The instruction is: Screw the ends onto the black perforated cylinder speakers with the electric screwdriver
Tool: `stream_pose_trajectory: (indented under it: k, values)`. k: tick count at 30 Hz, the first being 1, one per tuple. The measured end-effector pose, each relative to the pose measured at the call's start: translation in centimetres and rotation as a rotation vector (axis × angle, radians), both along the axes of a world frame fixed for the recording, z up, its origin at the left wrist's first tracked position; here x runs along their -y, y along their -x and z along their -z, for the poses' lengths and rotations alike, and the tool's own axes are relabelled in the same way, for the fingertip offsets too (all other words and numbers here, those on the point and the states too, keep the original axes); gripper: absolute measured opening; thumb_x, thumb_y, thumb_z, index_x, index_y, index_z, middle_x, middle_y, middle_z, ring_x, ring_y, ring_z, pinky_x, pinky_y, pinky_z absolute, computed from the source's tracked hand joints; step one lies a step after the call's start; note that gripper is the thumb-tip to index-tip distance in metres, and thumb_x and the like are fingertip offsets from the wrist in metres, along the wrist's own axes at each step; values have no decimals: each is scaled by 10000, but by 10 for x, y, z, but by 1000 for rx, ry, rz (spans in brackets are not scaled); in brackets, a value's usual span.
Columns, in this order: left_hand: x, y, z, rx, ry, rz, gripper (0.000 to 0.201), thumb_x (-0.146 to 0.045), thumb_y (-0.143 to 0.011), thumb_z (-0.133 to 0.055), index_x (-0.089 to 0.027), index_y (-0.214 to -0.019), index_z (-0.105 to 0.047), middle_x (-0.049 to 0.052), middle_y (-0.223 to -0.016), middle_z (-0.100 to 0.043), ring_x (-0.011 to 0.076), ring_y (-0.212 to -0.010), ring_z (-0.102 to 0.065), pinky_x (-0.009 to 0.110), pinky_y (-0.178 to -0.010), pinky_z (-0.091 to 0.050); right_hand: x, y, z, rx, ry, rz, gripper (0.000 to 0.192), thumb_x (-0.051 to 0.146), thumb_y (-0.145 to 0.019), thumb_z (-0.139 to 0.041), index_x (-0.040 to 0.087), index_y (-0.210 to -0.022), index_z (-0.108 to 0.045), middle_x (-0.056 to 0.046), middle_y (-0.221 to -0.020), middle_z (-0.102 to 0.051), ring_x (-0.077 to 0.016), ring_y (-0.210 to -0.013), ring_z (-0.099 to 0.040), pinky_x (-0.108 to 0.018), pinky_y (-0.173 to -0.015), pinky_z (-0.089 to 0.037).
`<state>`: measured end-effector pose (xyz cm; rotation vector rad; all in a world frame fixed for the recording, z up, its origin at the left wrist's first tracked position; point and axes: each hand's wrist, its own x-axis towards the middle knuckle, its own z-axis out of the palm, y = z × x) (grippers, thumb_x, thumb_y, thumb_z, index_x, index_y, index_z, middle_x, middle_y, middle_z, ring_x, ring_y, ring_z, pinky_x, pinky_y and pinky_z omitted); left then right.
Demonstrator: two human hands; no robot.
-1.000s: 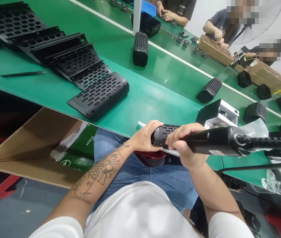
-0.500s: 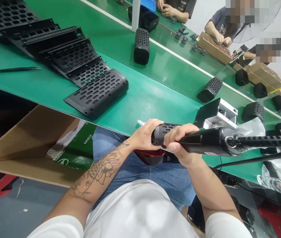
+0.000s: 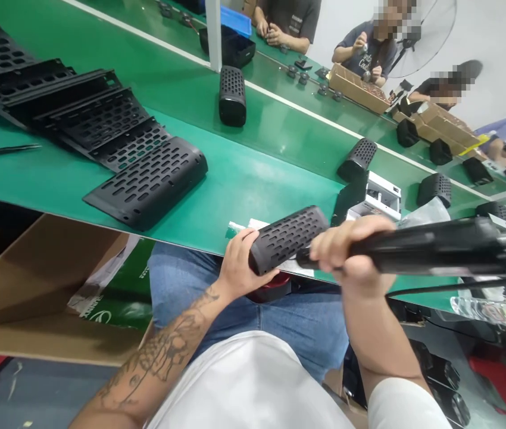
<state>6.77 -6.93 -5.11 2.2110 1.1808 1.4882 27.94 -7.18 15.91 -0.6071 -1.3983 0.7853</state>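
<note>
My left hand [image 3: 240,268] is wrapped round the left end of a black perforated speaker housing [image 3: 289,237], which lies tilted at the table's front edge. In my right hand [image 3: 353,247] is a black electric screwdriver [image 3: 431,245], held nearly level. Its front end points left, close to the housing's lower right side; I cannot tell whether they touch. A cable runs off to the right from its rear. White paper [image 3: 259,224] shows partly beneath the housing.
Perforated black panels [image 3: 101,119] spread over the table's left, with a curved grille cover [image 3: 155,182] at their end. Tweezers [image 3: 3,151] lie at far left. A white-and-black device [image 3: 371,196] stands beyond my right hand. Other housings [image 3: 232,95] sit along the belt; co-workers [image 3: 369,50] sit across.
My right hand has drawn the screwdriver right, away from the housing. The housing now lies more tilted and more exposed, still in my left hand. The whole view has shifted.
</note>
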Motion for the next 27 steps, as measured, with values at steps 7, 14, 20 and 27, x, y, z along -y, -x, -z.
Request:
stream_pose_trajectory:
  k: [7, 14, 20, 27]
  values:
    - [97, -36, 26, 27, -161, 39, 783, -391, -996, -822, -167, -1719, -623, 255, -1587, -687, 427, -1452, -763, 625, -1171, -743, -37, -138, 1, 136, 74, 986, 461, 626, -917, -1061, 275, -943, -764, 62, -672, -744, -208, -573, -747, -396, -641, -713]
    - [21, -57, -44, -248, -489, 434, 395, -108, -1012, -887, -264, -1373, -852, 116, -1460, -879, 276, -1355, -794, 455, -1294, -669, -47, -183, 37, 48, 90, 958, 618, 733, -812, -1102, 302, -906, -669, 94, -603, -687, -196, -520, -668, -407, -627, -693]
    - [-60, -62, -120, -793, -61, 550, 1169, -747, -886, -1082, -142, -1804, -686, 256, -1579, -817, 475, -1506, -750, 597, -1394, -514, -17, -157, 13, 29, 107, 836, 561, 651, -832, -1137, 275, -928, -731, 92, -626, -696, -175, -511, -666, -369, -610, -662]
    - [-50, -71, -124, -871, 143, 185, 1159, -824, -978, -990, -126, -1851, -681, 300, -1444, -804, 505, -1360, -709, 596, -1245, -478, 32, -89, -12, -72, 53, 327, 426, 543, -909, -1142, 324, -987, -785, 106, -613, -702, -154, -397, -591, -336, -478, -621]
